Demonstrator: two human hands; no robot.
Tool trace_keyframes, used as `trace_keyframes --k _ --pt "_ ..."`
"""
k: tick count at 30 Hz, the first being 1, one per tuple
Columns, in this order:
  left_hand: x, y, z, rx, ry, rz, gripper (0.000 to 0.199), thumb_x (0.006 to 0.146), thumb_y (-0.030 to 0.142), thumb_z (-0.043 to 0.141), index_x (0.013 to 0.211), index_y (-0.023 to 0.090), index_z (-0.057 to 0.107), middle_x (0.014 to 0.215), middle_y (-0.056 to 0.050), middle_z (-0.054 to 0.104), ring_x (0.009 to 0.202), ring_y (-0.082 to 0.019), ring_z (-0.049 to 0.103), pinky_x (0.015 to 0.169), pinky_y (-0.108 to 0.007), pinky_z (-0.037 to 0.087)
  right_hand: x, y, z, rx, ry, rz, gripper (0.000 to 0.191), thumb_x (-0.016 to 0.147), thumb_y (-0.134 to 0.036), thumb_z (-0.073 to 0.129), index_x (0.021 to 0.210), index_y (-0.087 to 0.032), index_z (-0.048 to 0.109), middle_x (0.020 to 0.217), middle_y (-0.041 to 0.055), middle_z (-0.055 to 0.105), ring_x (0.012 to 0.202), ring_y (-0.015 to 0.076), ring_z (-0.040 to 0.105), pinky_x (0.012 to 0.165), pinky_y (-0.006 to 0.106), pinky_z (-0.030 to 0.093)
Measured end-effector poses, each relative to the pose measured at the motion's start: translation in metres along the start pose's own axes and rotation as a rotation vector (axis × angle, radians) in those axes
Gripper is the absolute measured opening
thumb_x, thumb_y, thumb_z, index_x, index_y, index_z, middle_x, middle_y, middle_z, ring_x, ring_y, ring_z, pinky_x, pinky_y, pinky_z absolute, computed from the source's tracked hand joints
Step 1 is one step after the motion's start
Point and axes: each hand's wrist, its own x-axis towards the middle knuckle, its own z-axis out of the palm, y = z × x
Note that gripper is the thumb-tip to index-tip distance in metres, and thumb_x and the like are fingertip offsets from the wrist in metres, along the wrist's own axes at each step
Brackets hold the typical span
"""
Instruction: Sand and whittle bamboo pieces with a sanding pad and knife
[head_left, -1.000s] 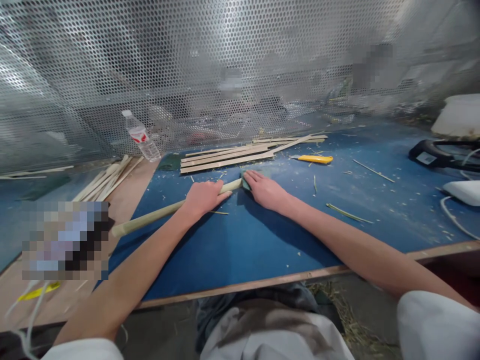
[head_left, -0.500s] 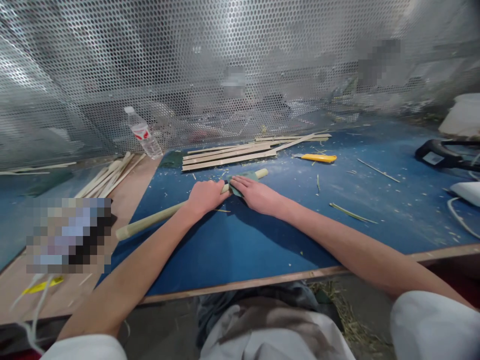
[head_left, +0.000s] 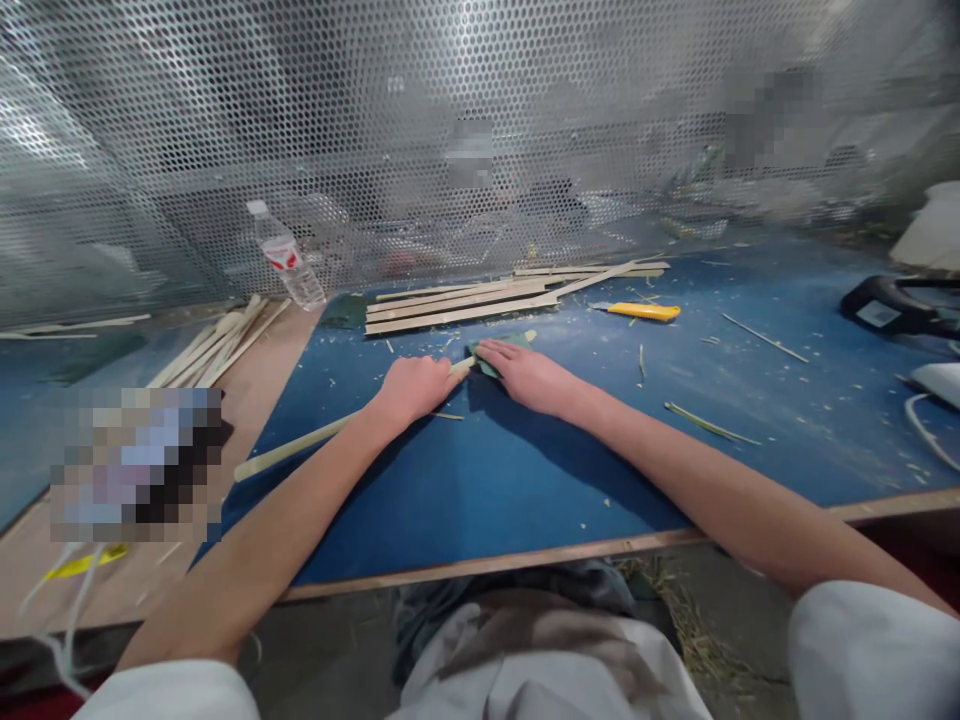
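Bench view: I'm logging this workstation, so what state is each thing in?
Left hand, closed around the bamboo pole
Right hand, pressed on a green pad at the pole's far end
Bamboo pole, lying on the blue board
Bamboo strips, piled flat
Yellow utility knife, lying down, blade not visible
Plastic water bottle, capped

Left forearm (head_left: 289, 505) and right forearm (head_left: 675, 455) reach forward, bare, hands close together.
Left hand (head_left: 412, 392) curls palm-down; right hand (head_left: 529, 380) lies flatter just beside it, fingers extended leftward.
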Motion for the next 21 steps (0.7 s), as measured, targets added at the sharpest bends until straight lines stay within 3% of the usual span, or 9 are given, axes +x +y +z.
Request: trace_keyframes --k 4,9,15,21 --pt "0.002 -0.001 0.000 -0.016 -0.009 -0.003 0.060 0.105 0.053 0.026 0.109 0.015 0.072 0.090 -0.018 0.076 0.093 -0.034 0.074 0.077 -0.041 0.054 -0.006 0.018 -0.007 -0.078 -0.015 0.128 0.055 0.092 -0.007 0.037 0.145 -0.004 0.049 0.149 0.0229 0.052 0.143 0.0271 0.047 0.119 0.048 0.038" --pt "0.003 -0.003 0.001 -0.013 0.005 -0.005 0.060 0.105 0.054 0.025 0.111 0.018 0.072 0.092 -0.016 0.077 0.094 -0.030 0.074 0.079 -0.039 0.055 -0.007 0.011 -0.001 -0.063 0.013 0.001 0.058 0.092 -0.011 0.039 0.149 -0.008 0.045 0.154 0.0182 0.048 0.145 0.0247 0.043 0.120 0.045 0.037" --pt "0.003 -0.003 0.000 -0.046 -0.021 -0.014 0.063 0.104 0.055 0.025 0.108 0.015 0.073 0.093 -0.019 0.077 0.095 -0.033 0.074 0.079 -0.040 0.055 -0.007 0.016 -0.005 -0.116 0.007 0.121 0.054 0.092 -0.007 0.035 0.144 -0.003 0.050 0.147 0.0221 0.055 0.141 0.0261 0.049 0.118 0.046 0.040" --pt "0.003 -0.004 -0.001 -0.048 -0.013 -0.002 0.061 0.105 0.054 0.025 0.111 0.016 0.072 0.096 -0.019 0.077 0.097 -0.033 0.074 0.081 -0.041 0.055 -0.006 0.006 -0.001 -0.085 0.001 -0.002 0.058 0.091 -0.011 0.040 0.148 -0.004 0.046 0.154 0.0203 0.048 0.145 0.0257 0.044 0.121 0.043 0.037"
